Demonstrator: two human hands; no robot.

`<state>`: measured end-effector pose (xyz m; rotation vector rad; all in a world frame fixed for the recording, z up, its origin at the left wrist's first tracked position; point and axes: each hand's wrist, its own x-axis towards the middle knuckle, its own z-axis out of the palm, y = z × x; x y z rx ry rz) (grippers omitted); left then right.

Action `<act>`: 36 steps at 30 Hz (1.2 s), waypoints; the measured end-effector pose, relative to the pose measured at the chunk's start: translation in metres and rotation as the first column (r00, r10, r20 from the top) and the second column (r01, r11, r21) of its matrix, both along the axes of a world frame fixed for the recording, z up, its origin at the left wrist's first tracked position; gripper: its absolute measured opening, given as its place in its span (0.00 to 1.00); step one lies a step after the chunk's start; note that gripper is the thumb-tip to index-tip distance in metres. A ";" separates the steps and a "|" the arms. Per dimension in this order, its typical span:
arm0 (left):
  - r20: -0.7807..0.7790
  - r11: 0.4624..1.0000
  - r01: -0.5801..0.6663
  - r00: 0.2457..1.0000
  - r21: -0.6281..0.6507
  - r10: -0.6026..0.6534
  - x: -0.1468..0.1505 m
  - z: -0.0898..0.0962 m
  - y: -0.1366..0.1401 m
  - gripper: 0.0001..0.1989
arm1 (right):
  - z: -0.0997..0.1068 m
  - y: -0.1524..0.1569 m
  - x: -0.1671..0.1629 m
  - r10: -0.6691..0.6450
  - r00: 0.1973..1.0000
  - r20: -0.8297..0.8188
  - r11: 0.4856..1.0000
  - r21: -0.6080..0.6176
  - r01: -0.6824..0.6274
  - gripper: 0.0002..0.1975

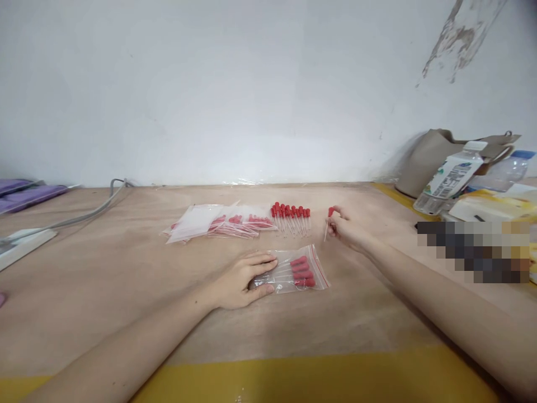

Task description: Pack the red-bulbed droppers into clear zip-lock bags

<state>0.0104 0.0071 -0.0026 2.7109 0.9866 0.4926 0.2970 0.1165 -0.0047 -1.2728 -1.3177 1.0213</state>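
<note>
A clear zip bag [280,275] lies flat on the table, its red-striped mouth toward the right. Inside it are several droppers with red rubber bulbs [302,272]. My left hand [243,280] rests on the bag's left end, fingers and thumb stretched out and apart over the plastic. To the right, my right hand [342,226] pinches a single dropper [330,211], its red bulb up and its thin clear stem pointing down. Between the hands, farther back, a row of loose droppers [291,211] lies with the bulbs away from me.
A pile of filled zip bags [232,226] lies left of the row, with whitish bags [195,220] on top. At right are a tilted plastic bottle [451,176], a grey-brown bag [423,159] and yellow packaging [490,204]. A grey cable [94,212] and purple items [31,196] are left.
</note>
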 end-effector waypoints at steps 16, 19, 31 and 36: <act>0.013 1.000 0.006 1.000 0.025 -0.006 -0.001 -0.003 0.000 0.25 | -0.015 -0.070 -0.021 0.003 0.973 -0.229 0.986 0.164 0.036 0.23; 0.015 1.000 0.005 1.000 0.020 -0.005 0.000 -0.003 0.001 0.25 | -0.016 -0.074 -0.022 0.064 0.973 -0.223 0.987 0.158 -0.029 0.22; 0.057 1.000 0.020 0.998 0.015 -0.021 0.001 -0.001 -0.002 0.27 | -0.016 -0.069 -0.001 0.354 0.913 -0.202 0.935 0.080 -0.345 0.16; 0.069 0.999 0.022 0.997 0.025 -0.024 0.001 0.000 -0.002 0.27 | -0.013 -0.067 0.009 0.453 0.858 0.242 0.863 0.122 -0.490 0.12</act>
